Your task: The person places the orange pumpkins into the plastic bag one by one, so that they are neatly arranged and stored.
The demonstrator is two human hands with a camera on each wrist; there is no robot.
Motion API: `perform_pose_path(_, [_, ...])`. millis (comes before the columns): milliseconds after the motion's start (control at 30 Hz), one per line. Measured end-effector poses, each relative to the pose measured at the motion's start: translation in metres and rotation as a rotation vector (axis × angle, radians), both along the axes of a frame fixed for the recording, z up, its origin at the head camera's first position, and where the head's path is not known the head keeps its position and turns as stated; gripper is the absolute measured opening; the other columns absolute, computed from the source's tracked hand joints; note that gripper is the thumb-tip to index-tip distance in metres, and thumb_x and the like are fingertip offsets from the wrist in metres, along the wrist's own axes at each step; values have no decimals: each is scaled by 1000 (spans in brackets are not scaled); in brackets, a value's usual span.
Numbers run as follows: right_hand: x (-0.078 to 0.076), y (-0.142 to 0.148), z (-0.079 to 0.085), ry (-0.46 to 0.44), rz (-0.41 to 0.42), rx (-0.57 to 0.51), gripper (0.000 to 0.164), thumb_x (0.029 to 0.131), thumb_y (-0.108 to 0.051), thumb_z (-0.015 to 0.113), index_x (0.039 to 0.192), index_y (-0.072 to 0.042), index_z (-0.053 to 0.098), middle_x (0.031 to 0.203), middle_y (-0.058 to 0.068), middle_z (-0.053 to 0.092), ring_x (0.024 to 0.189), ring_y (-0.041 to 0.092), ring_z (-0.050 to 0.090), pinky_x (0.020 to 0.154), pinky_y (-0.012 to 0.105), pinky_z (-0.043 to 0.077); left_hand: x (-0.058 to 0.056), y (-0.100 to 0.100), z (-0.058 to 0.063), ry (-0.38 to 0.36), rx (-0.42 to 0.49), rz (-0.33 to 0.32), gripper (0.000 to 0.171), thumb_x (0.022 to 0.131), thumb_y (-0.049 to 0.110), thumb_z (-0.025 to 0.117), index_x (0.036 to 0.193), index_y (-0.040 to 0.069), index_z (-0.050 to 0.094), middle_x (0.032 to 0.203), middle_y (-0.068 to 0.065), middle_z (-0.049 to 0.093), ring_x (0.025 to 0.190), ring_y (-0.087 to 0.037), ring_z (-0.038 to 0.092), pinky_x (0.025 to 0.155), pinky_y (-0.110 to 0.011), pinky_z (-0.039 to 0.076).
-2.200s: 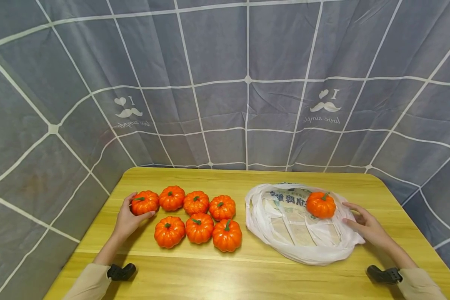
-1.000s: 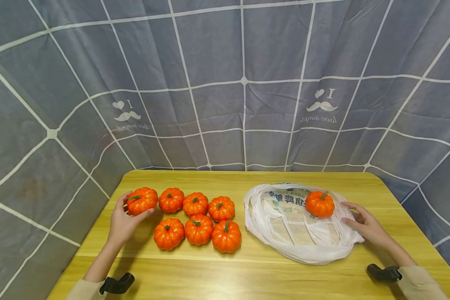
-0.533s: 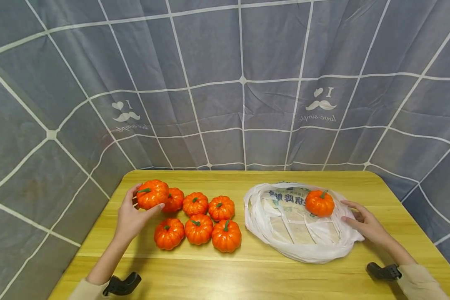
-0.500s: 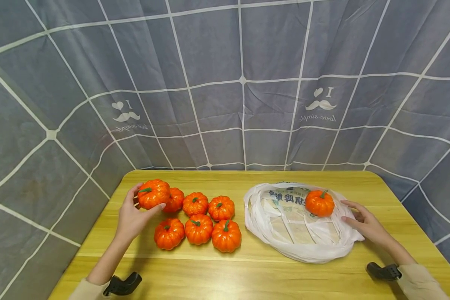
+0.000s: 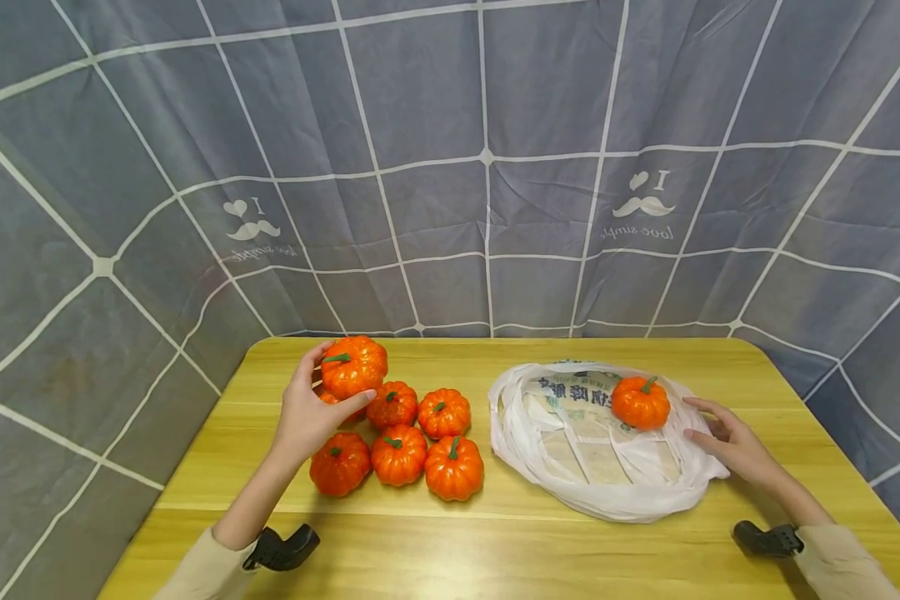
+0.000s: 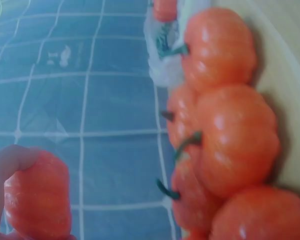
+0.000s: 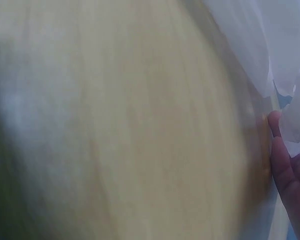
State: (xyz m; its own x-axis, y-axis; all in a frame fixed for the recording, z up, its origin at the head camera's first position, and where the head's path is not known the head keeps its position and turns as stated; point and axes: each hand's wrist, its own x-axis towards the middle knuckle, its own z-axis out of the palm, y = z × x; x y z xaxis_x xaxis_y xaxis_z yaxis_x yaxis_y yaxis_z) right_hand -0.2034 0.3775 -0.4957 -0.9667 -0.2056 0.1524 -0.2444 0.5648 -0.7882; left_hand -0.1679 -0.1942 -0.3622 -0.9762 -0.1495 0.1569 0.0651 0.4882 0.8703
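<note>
My left hand (image 5: 307,417) grips a small orange pumpkin (image 5: 356,367) with a green stem, raised above the back left of the group. In the left wrist view the same pumpkin (image 6: 39,197) is at the lower left, with the hand (image 6: 12,162) around it. Beneath and beside it sit several like pumpkins (image 5: 453,468) in two short rows on the table. My right hand (image 5: 742,446) holds the right edge of a white plastic bag (image 5: 637,504); in the right wrist view, fingers (image 7: 285,160) are at the bag's edge (image 7: 295,122). One pumpkin (image 5: 640,403) lies on the bag's right part.
The wooden table (image 5: 420,550) reaches back to a grey curtain (image 5: 540,200) with white grid lines, which also runs along both sides. Black wrist devices (image 5: 283,550) are strapped at both sleeves. The bag lies flattened to the right of the pumpkin rows.
My left hand has lifted the far left pumpkin off the table and carried it right, over the neighbouring pumpkins. The right hand and the bag have stayed in place.
</note>
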Motion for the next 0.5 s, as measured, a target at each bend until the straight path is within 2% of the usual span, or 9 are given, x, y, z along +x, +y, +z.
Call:
perform_pose_path(200, [0,0,-1,3,-13,5,50,94,-8,60,139,-2,40,109,-40,40,78,-7,56,58,22,52,-7,24,5,35,41,-67,86,73,16,83,144,15,35,135,-11,45,113,-31,52,92,-43,49])
perform_pose_path(367, [0,0,-1,-9,-19,8,49,94,-9,59,139,-2,40,108,-38,40,77,-7,56,58,23,52,-12,42,8,42,77,-118,86,72,15,83,144,16,36,134,-10,47,114,-30,53,94,-44,49])
perform_pose_path(500, [1,-2,0,-10,-22,14,49,94,-10,59,138,-1,40,109,-37,39,78,-7,56,58,23,52,-17,55,9,40,74,-141,87,71,17,85,144,17,37,135,-10,49,116,-30,53,96,-46,48])
